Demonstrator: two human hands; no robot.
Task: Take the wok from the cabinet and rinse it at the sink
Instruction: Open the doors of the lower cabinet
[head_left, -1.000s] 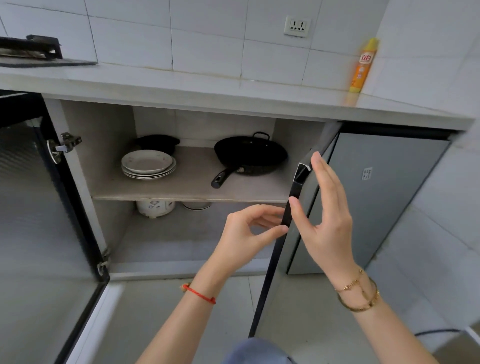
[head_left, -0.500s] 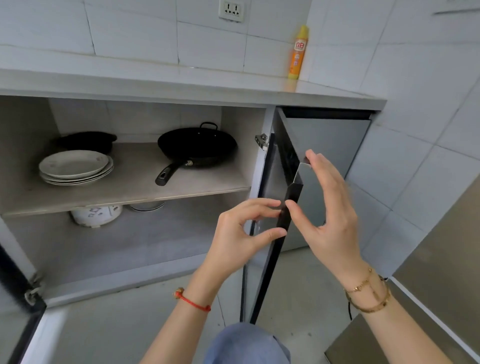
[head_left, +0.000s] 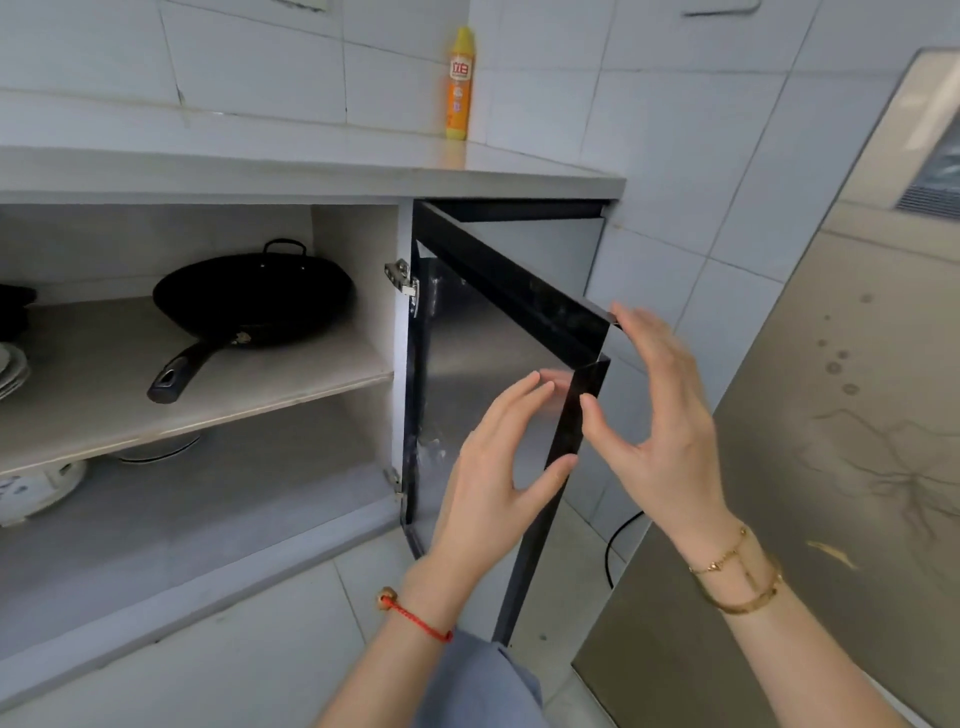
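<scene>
At cabinet door edge: both hands spread, wok not yet touched.
Left hand (head_left: 493, 467) sits wide, fingers straight, thumb tip on the door (head_left: 571, 415) edge, holding nothing; right hand (head_left: 660, 426) also wide, fingertips at the door's top corner, thumb by the edge, no real grip. Wok (head_left: 254, 301) rests on the upper shelf (head_left: 322, 374), handle pointing out toward the front-left. Risks: door, held only lightly, could swing back and pinch fingers or block the reach; wok handle overhangs near the shelf lip, so a careless grab may drag it off; plates (head_left: 10, 369) close left could get knocked.
</scene>
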